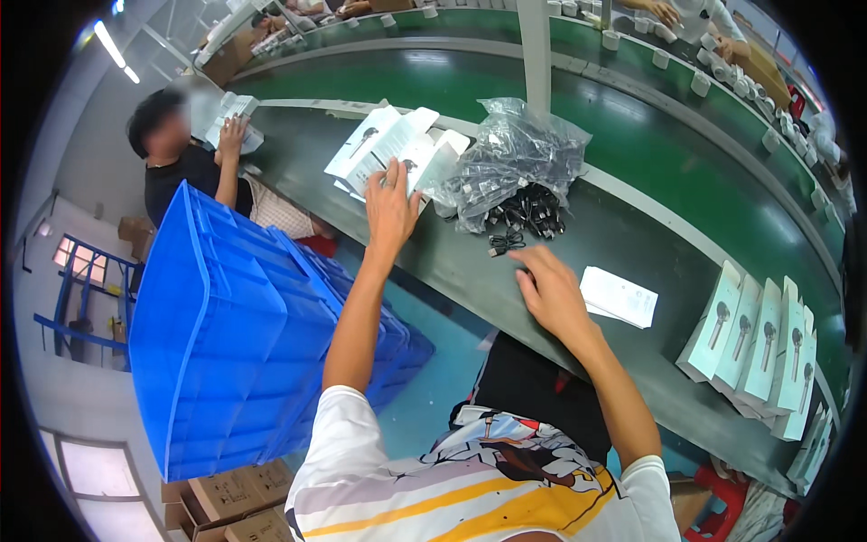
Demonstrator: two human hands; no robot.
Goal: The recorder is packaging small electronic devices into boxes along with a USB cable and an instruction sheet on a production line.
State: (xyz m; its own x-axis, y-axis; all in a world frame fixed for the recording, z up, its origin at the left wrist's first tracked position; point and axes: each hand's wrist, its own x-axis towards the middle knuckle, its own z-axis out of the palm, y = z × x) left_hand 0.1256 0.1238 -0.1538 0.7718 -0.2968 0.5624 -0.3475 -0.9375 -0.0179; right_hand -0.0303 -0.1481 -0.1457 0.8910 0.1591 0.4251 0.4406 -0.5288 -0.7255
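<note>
My left hand [390,212] lies with its fingers stretched out on a group of white printed boxes [368,149], some with raised flaps. Beside them a clear plastic bag [515,149] spills black coiled cables [533,210] onto the dark worktop. One small coiled cable [506,242] sits apart at the front of that heap. Just short of it is my right hand [553,294], index finger extended and thumb apart, with nothing seen in it. To the right of this hand rests a stack of white printed leaflets [619,296].
Several upright pale boxes [768,348] stand in a row at the right. A large blue plastic bin [235,334] fills the space left of me. Beyond the worktop runs a green conveyor belt [632,135]. At the far left, a seated person [185,172] handles a white box.
</note>
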